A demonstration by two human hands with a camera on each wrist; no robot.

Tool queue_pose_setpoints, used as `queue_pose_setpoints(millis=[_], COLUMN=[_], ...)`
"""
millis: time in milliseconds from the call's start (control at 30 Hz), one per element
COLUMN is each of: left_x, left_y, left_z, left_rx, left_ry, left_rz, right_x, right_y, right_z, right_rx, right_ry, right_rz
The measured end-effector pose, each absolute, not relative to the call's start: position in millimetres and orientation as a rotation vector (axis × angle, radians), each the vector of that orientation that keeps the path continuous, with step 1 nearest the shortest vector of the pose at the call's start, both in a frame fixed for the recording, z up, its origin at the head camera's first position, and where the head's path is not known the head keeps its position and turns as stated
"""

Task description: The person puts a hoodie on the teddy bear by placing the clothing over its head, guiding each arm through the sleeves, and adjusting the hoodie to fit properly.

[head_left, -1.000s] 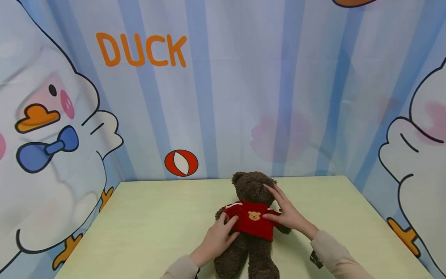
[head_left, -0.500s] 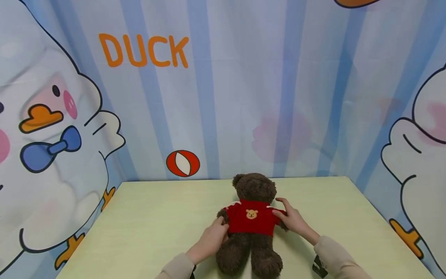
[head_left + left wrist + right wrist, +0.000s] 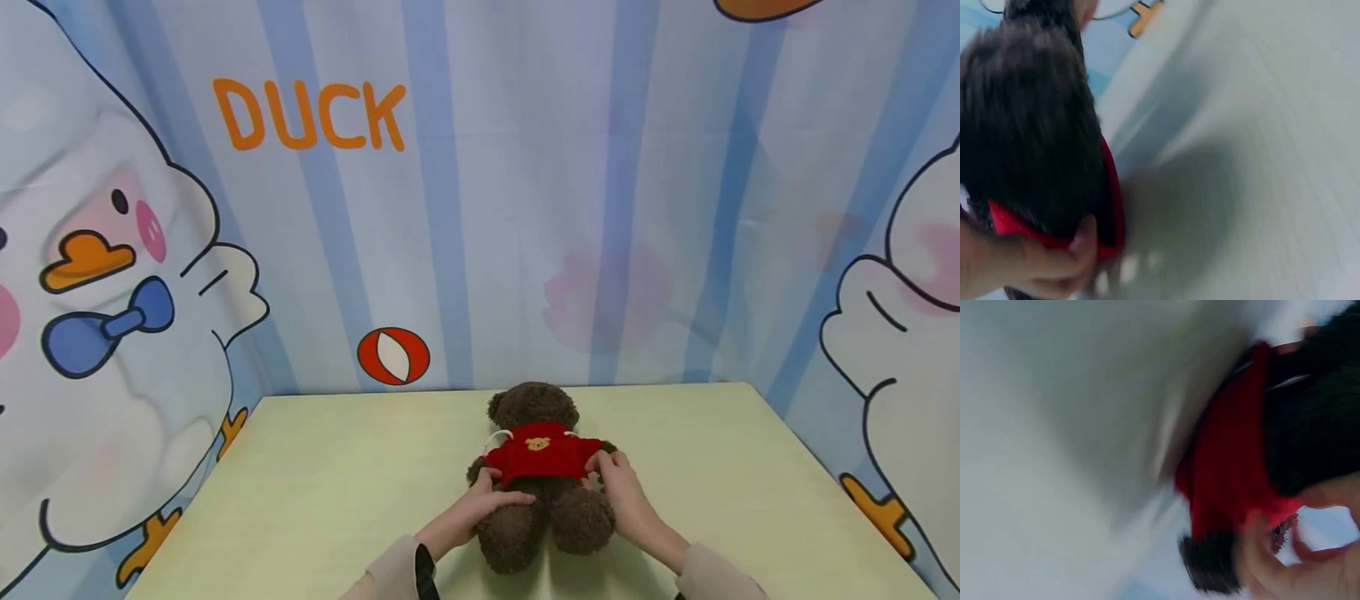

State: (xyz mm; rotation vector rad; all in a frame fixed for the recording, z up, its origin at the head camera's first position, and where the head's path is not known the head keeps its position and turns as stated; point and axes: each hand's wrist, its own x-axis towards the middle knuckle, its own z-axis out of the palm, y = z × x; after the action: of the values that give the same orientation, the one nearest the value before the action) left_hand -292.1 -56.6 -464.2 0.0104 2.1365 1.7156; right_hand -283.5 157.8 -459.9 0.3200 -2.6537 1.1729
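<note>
A dark brown teddy bear in a red sweater with a small bear-face patch lies at the middle front, its legs tipped toward the camera. At its left side my left hand grips the sweater's lower edge, the thumb lying across the bear's leg. My right hand pinches the sweater at the right, near the bear's arm. In the left wrist view, fingers curl at the red hem beneath the dark fur. The right wrist view is blurred, with my fingers on the red cloth.
The bear is over a pale yellow table. Behind it hangs a striped blue cloth printed with a ball and orange letters. Printed white ducks stand on the cloth at both sides.
The right hand has come down from the bear's head and shoulder to its side. The bear's legs have tipped up toward the camera, and its head has shifted slightly down and left.
</note>
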Motion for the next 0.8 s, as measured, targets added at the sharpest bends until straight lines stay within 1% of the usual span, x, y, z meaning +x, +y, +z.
queue_pose_setpoints(millis=[67, 133, 267, 467, 633, 800], left_x=[-293, -294, -296, -295, -295, -294], left_y=[-53, -51, -49, -52, -52, -49], left_z=[-461, -460, -461, -465, -462, -453], left_rx=[-0.049, -0.08, -0.082, -0.003, 0.052, 0.198], left_ry=[2.135, 2.129, 2.127, 2.219, 2.181, 2.227], left_rz=[1.705, 1.721, 1.776, 1.852, 1.955, 1.92], right_x=[-281, -280, -283, -292, -299, -310], right_y=[157, 157, 158, 159, 165, 170], right_z=[-458, -459, -465, -468, -465, -466], right_rx=[0.237, 0.26, 0.195, 0.14, 0.308, 0.144], right_ry=[-2.712, -2.73, -2.663, -2.611, -2.511, -2.577], right_rz=[1.412, 1.397, 1.494, 1.574, 1.783, 1.984])
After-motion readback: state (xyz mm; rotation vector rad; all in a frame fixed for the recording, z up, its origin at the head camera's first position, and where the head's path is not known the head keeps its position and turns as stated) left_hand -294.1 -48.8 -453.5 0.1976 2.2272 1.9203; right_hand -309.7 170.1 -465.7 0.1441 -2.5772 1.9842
